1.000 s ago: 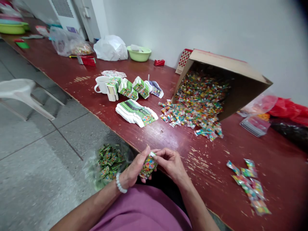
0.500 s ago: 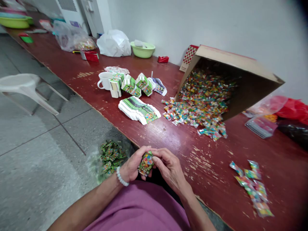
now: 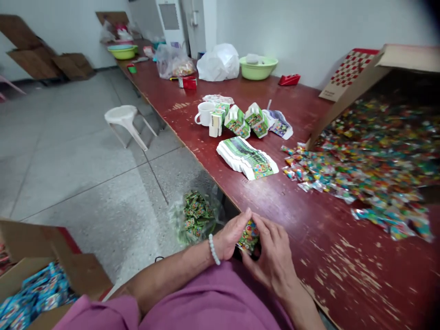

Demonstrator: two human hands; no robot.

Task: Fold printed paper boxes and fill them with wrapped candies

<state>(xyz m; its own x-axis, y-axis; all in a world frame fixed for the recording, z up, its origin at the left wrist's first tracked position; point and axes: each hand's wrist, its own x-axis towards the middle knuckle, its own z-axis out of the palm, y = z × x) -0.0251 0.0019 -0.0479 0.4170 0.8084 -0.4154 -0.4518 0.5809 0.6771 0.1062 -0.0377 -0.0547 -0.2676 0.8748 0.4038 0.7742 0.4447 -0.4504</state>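
Observation:
A small green printed candy box [image 3: 249, 236] is held between my two hands, just off the table's front edge. My left hand [image 3: 229, 238], with a beaded bracelet at the wrist, is closed on its left side. From the right, my right hand [image 3: 272, 250] curls around the same box, its fingertips meeting the left ones at the top. Part of the box is hidden by the fingers. Beyond the hands lies a fanned stack of flat green cartons [image 3: 245, 158], and several folded green boxes [image 3: 237, 121] stand behind it.
Wrapped candies [image 3: 330, 174] spill from a tipped cardboard box [image 3: 325, 117] on the right of the red table [image 3: 202, 142]. A plastic bag of green packets [image 3: 197, 213] sits on the floor. Blue packets [image 3: 44, 288] fill a carton at lower left. A white stool [image 3: 125, 114] stands left.
The view has swung left, bringing the carton of blue packets into sight. My right hand's fingers have moved from the box's face to wrap its side and top.

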